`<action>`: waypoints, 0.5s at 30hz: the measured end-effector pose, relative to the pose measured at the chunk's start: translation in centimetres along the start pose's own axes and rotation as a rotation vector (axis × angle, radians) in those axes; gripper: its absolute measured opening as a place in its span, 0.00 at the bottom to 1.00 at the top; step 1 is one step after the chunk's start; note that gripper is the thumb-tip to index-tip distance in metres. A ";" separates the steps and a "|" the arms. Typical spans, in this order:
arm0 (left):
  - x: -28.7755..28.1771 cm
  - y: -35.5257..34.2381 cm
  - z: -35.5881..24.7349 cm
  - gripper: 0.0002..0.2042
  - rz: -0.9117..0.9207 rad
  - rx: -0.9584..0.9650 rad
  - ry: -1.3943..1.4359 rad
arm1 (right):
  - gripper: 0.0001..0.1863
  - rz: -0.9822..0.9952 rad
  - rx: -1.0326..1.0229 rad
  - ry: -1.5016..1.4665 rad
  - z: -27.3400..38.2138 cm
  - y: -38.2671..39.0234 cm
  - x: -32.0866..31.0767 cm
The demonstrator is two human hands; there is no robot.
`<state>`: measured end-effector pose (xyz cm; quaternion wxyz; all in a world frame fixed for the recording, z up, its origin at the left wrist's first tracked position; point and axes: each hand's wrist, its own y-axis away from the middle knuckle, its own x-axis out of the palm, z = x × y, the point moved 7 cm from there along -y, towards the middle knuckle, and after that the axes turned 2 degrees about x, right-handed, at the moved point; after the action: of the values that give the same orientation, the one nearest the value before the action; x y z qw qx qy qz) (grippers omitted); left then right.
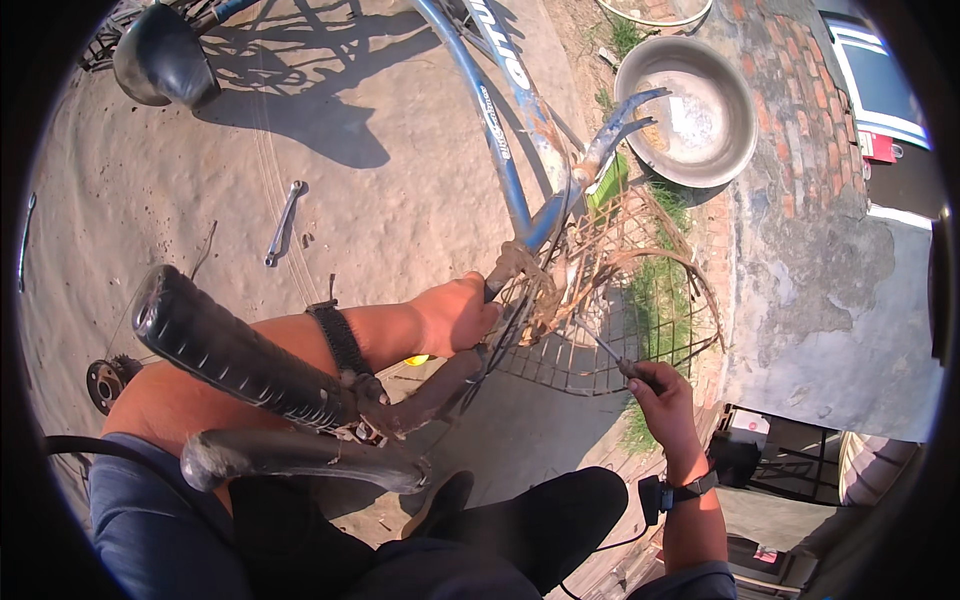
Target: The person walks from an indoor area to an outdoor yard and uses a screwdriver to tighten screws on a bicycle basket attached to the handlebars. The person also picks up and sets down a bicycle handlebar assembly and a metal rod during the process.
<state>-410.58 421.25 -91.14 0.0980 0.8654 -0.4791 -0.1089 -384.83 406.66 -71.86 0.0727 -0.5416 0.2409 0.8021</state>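
A blue bicycle frame (487,120), worn and rusty, crosses the upper middle. My left hand (458,314) is closed round part of the rusty handlebar (435,397) beside the stem; its fingertips are partly hidden. The black ribbed handlebar grip (235,345) lies in front of my left forearm. In front of the handlebar hangs a bent, rusty wire basket (640,275). My right hand (662,402), closed, pinches the dark handle of a screwdriver (603,346). The screwdriver's thin shaft points up and left into the basket wires near the stem; I cannot tell what its tip touches.
A wrench (284,222) lies on the concrete at left, and another wrench (28,240) is near the left rim. The black saddle (165,60) is at upper left. A large metal basin (686,112) stands by the brick wall (800,110). Grass (665,300) grows under the basket.
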 end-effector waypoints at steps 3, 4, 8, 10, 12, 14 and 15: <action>-0.1 0.0 0.0 0.24 -0.013 -0.001 0.019 | 0.12 -0.099 -0.117 0.185 1.2 0.4 -0.2; 0.0 0.1 0.1 0.23 -0.006 -0.009 0.014 | 0.13 -0.152 -0.154 0.202 1.7 0.5 -0.1; -0.2 0.2 0.2 0.23 0.006 -0.016 -0.018 | 0.14 -0.322 -0.293 0.349 4.4 1.4 0.0; 0.0 0.1 0.1 0.23 0.009 -0.015 -0.014 | 0.14 -0.371 -0.352 0.382 5.6 1.9 0.0; 0.1 -0.1 0.2 0.24 0.010 -0.025 0.011 | 0.14 -0.407 -0.387 0.393 6.0 2.1 -0.1; 0.3 -0.4 0.1 0.24 0.012 -0.021 0.009 | 0.14 -0.428 -0.397 0.382 5.7 2.3 -0.2; 0.1 -0.2 0.1 0.24 0.002 -0.022 0.007 | 0.13 -0.379 -0.367 0.349 5.2 2.0 -0.1</action>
<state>-410.39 421.26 -91.25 0.1095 0.8642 -0.4784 -0.1110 -389.89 407.39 -69.61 0.0794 -0.7104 -0.0042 0.6993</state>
